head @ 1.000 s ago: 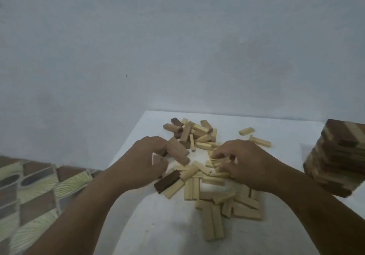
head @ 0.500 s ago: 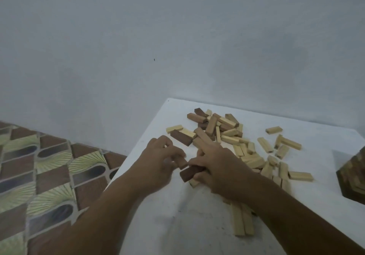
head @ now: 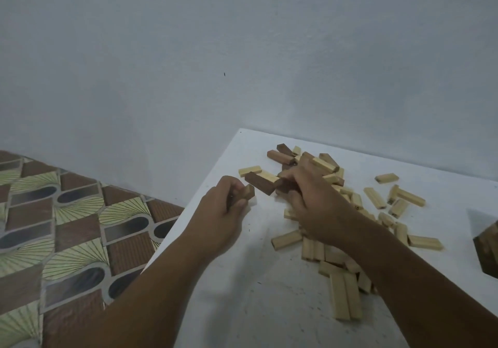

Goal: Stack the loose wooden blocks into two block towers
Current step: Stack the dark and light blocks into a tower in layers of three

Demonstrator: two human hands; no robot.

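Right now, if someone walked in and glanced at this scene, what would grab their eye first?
Probably the two hands meeting near the white table's left edge: the left hand grips a small wooden block, and the right hand closes on a dark block at the pile's edge. Next, the scattered pile of pale and dark blocks spread to the right, and the patterned floor tiles at far left.

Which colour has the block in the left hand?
Light brown wood; the block in the left hand shows best in the head view.
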